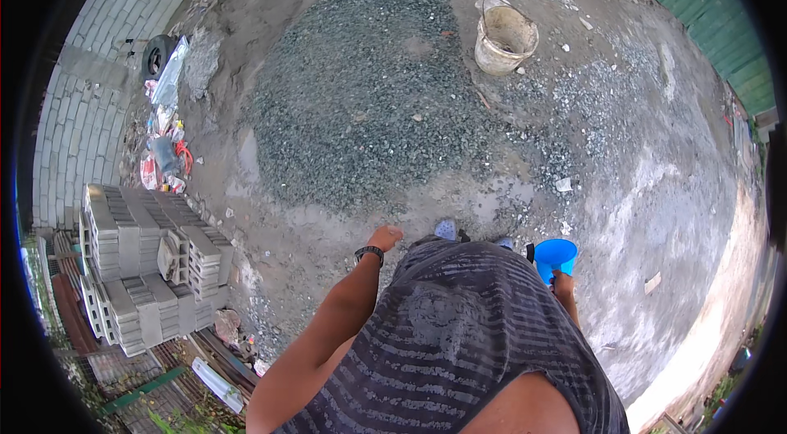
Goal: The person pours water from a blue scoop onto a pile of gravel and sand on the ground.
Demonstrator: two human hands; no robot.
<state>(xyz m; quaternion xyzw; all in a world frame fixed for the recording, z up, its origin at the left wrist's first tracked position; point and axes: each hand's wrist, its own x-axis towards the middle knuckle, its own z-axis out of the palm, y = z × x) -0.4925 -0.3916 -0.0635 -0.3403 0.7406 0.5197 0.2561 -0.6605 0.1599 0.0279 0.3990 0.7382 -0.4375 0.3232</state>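
My right hand (pixel 562 284) grips a bright blue plastic dipper (pixel 556 252) at its side, low by my right hip. The dipper's mouth faces up, and a small black piece shows at its left edge. My left hand (pixel 384 237) hangs in front of my left side, a dark watch on its wrist. Its fingers look curled, and nothing shows in them. Ahead of my feet spreads a wide heap of grey gravel (pixel 361 98). Beyond its right side stands a dirty whitish bucket (pixel 506 39) with its handle raised.
Hollow concrete blocks (pixel 147 270) are stacked at the left. Behind them, a tire (pixel 156 57) and scattered rubbish (pixel 164 151) lie by a block wall (pixel 82 122). A green corrugated fence (pixel 721 24) borders the far right. Loose stones dot the wet, uneven ground (pixel 648 213).
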